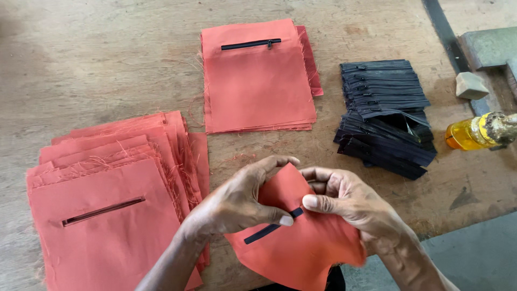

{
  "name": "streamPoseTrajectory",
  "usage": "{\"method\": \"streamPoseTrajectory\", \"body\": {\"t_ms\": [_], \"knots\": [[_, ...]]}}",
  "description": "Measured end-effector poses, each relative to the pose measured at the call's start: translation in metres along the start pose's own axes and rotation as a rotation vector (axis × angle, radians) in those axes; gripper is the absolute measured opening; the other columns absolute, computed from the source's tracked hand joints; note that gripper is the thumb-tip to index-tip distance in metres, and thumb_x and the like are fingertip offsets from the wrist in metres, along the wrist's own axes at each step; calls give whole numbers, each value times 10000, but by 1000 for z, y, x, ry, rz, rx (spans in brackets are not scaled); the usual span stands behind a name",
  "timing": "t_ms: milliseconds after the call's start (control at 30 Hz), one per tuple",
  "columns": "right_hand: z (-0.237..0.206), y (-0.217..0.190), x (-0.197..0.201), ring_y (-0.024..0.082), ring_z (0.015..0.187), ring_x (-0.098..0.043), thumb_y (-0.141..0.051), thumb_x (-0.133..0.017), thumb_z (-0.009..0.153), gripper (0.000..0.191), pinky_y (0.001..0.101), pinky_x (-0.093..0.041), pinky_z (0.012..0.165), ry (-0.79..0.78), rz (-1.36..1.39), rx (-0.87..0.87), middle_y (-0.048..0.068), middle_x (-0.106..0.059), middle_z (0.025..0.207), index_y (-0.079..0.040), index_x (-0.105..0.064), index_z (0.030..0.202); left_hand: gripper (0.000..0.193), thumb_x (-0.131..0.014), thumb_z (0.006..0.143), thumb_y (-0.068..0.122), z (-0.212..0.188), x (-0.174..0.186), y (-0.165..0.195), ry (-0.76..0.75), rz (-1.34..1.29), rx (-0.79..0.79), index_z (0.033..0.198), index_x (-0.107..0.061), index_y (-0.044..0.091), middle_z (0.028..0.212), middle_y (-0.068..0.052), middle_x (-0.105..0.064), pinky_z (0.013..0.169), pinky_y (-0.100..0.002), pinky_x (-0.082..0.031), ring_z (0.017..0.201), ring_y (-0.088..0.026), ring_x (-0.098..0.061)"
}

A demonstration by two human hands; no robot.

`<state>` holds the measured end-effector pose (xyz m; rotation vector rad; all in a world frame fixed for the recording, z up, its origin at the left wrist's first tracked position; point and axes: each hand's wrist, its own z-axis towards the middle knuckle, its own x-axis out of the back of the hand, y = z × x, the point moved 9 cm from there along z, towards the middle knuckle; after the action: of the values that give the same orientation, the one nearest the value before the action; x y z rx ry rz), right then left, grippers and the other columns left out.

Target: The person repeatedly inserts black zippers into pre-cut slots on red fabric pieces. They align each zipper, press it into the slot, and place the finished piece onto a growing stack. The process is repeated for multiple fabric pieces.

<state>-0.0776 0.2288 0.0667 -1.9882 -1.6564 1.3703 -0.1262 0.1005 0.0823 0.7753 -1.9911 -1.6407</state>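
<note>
Wooden tabletop (107, 64) carries an orange fabric piece (307, 248) with a black zipper (269, 229) near its front edge, pinched at the zipper by left hand (237, 202) and right hand (344, 202), thumbs nearly meeting, between a slit-panel stack (102, 215) left, finished panels (256, 81) beyond, black zippers (385, 113) right.

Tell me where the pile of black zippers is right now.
In the head view, the pile of black zippers lies on the wooden table at upper right, between the far stack of orange fabric pieces and the yellow bottle.
</note>
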Motion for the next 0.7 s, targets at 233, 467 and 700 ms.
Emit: {"method": "streamPoseTrajectory", "body": {"t_ms": [233,467,700], "knots": [[0,-4,24,146,931,-735,-78,-825,773,525,319,-618,836,109,-359,103,128,-777,1079,37,-663,1258,954,-883,650,234,-2,8,-1,10,103,16,1483,-464,34,1456,-139,-614,1168,-353,-397,1414,-217,-535],[-25,-21,63,127,873,-719,-41,-811,765,444,315,-612,819,275,-268,298,85,-765,1006,35,-656,1174,939,-881,657,203,-24,33,8,23,106,44,1485,-458,67,1524,-114,-554,1172,-346,-369,1427,-211,-493],[-19,7,82,92,775,-672,-148,-859,750,475,276,-574,699,631,-851,177,7,-773,901,-64,-661,1173,739,-851,730,168,-38,63,-5,376,514,-33,1390,-542,43,1276,-128,-613,1008,-391,-431,1219,-251,-521]]}}
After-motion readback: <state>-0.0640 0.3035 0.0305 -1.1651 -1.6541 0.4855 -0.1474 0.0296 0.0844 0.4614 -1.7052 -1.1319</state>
